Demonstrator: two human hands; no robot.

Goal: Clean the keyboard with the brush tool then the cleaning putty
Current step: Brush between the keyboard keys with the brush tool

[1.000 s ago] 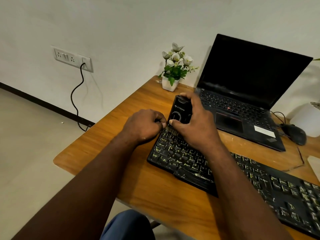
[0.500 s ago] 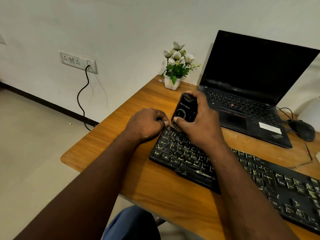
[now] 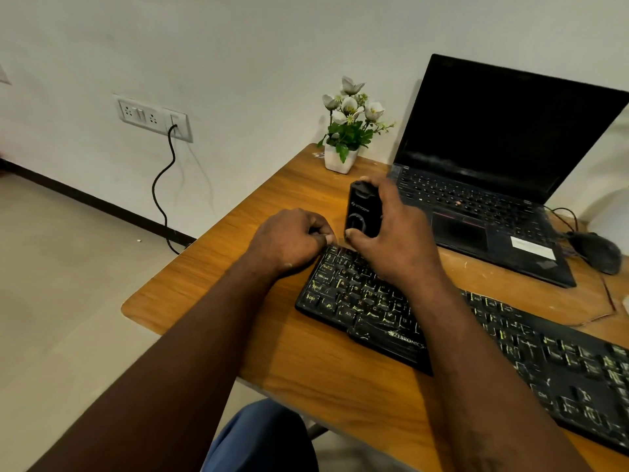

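Your right hand (image 3: 398, 240) has its fingers (image 3: 388, 199) and thumb clamped round the black brush tool (image 3: 362, 212), which stands upright over the far left corner of the keyboard (image 3: 357, 301). Your left hand (image 3: 289, 240) rests on the desk (image 3: 211, 294) at that same corner, fingers curled under; whether they pinch the keyboard's edge cannot be told. The open laptop (image 3: 493, 206) sits just behind.
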